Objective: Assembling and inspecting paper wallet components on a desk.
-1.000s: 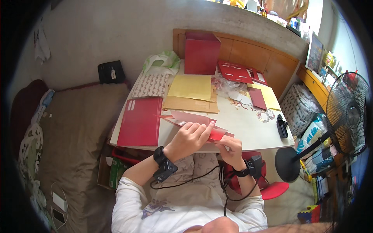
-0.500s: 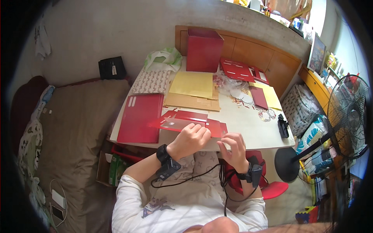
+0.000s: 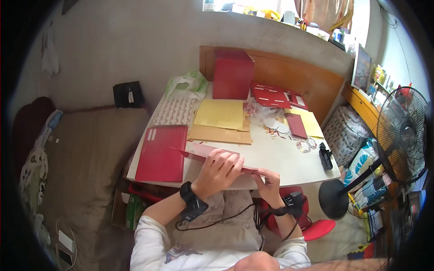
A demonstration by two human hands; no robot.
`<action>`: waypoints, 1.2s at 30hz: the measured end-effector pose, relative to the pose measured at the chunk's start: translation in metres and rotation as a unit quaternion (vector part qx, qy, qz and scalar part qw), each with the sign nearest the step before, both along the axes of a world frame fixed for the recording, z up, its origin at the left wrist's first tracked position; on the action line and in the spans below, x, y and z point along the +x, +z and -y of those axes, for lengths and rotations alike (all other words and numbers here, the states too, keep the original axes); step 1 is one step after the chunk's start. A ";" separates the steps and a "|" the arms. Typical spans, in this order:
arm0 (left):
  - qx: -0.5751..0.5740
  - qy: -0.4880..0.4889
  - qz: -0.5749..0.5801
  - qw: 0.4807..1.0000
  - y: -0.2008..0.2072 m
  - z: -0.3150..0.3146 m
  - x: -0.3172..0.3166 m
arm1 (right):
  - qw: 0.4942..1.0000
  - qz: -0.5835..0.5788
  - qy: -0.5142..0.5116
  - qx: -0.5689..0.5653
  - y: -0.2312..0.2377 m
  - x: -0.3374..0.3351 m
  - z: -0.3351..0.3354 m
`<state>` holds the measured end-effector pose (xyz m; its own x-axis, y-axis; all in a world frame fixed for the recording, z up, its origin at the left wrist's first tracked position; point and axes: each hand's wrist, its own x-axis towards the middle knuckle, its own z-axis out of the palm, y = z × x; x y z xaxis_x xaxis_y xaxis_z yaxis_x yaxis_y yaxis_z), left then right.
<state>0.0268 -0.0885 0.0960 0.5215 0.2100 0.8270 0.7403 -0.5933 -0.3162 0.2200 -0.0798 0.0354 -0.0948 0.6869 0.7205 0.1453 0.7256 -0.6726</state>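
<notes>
Both of my hands are on a thin red card sheet, held above the table's front edge and seen almost edge-on. Its upper face looks pale pink, and a pointed red corner sticks out to the left. My left hand is closed over the middle of the sheet with bent fingers. At the sheet's right end my right hand pinches the edge between thumb and fingers. My left fingers cover part of the sheet. Just left of it a stack of flat red card panels lies on the white table.
Yellow sheets lie on brown cardboard behind my hands. A tall red box stands at the back beside slotted red cards. To the right are a black device and a standing fan.
The red sheet has turned from showing its broad face to nearly edge-on. My right hand, formerly slightly apart with raised fingers, has closed on its right end. The view has tipped upward.
</notes>
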 end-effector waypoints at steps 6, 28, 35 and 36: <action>-0.048 -0.012 -0.031 0.998 0.007 0.000 -0.008 | 0.998 0.033 0.012 0.042 0.015 -0.006 -0.001; -0.060 -0.013 -0.079 0.995 -0.009 -0.001 0.003 | 0.804 0.428 -0.233 0.339 0.054 -0.010 0.022; -0.098 0.010 -0.094 0.991 -0.003 0.014 -0.024 | 0.791 0.431 -0.230 0.368 0.052 0.014 0.030; -0.094 0.027 -0.104 0.990 -0.005 0.014 -0.030 | 0.788 0.436 -0.235 0.366 0.052 0.018 0.032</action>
<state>-0.0032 -0.1023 0.0909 0.6595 0.3826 0.6471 0.7037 -0.6169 -0.3524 0.2382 -0.1122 0.0877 -0.6315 0.2237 0.7424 0.6892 0.6005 0.4054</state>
